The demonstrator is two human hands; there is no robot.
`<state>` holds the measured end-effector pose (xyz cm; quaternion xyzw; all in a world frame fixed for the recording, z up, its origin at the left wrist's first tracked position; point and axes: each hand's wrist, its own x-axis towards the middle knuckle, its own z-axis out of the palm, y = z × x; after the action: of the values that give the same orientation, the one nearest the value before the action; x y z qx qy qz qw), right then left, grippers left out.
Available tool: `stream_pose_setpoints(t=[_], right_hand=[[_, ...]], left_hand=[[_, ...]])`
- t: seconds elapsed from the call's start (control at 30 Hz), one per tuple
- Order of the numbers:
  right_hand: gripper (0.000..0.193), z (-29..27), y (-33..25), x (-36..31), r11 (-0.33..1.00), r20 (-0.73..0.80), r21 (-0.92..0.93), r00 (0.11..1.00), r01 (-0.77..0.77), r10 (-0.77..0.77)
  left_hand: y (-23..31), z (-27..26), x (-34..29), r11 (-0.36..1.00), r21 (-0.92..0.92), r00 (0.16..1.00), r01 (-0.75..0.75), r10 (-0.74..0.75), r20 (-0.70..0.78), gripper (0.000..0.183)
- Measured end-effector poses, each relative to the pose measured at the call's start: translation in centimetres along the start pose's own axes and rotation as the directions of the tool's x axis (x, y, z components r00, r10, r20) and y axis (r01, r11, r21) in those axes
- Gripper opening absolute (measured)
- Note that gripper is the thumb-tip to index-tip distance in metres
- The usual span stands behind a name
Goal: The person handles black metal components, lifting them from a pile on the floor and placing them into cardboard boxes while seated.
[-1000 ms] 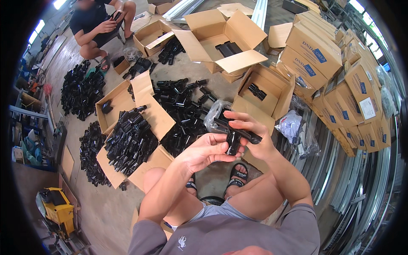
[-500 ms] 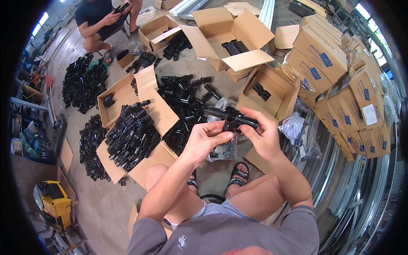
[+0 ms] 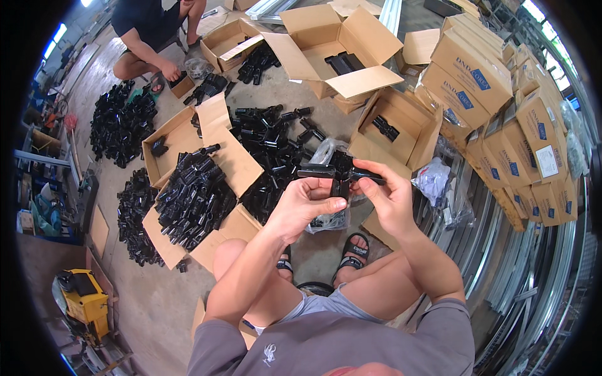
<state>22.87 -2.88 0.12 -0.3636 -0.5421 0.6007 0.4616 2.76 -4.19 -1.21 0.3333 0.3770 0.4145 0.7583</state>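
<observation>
Both hands hold a glossy black branched pipe connector (image 3: 342, 168) over the floor between my knees. My left hand (image 3: 298, 210) pinches its downward arm between thumb and fingers. My right hand (image 3: 390, 195) is closed around the arm on the right. Just beneath it sits a clear plastic bag (image 3: 338, 222) of small parts, partly hidden by my hands. Left of my hands, a loose heap of similar black connectors (image 3: 266, 141) covers the floor. More connectors (image 3: 194, 194) are piled on an opened carton (image 3: 241, 166). Further right, an open carton (image 3: 411, 147) contains a black connector (image 3: 385, 128).
A large open carton (image 3: 301, 56) stands ahead with black parts inside. Stacked sealed cartons (image 3: 467, 81) and long metal profiles (image 3: 501, 276) line the right. At far left, another person (image 3: 141, 47) crouches by more black heaps (image 3: 122, 125). A yellow machine (image 3: 84, 304) stands lower left.
The connector has turned in my hands, so one arm now points down toward my left thumb. The other person's hand has lowered to a small box, no longer holding up a black part.
</observation>
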Motion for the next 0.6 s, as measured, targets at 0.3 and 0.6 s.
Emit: stream_pose_setpoints(t=[0.3, 0.6], right_hand=[[0.034, 0.0, 0.6, 0.4, 1.0, -0.013, -0.018, 1.0, -0.022, 0.022], [0.038, 0.0, 1.4, 0.7, 1.0, -0.011, -0.028, 1.0, 0.013, -0.014]], left_hand=[[-0.4, -0.4, 0.2, 0.998, -0.015, 0.998, 0.054, -0.055, -0.039, 0.045], [-0.3, 0.0, 0.1, 0.998, -0.014, 0.994, 0.058, -0.059, -0.093, 0.04]])
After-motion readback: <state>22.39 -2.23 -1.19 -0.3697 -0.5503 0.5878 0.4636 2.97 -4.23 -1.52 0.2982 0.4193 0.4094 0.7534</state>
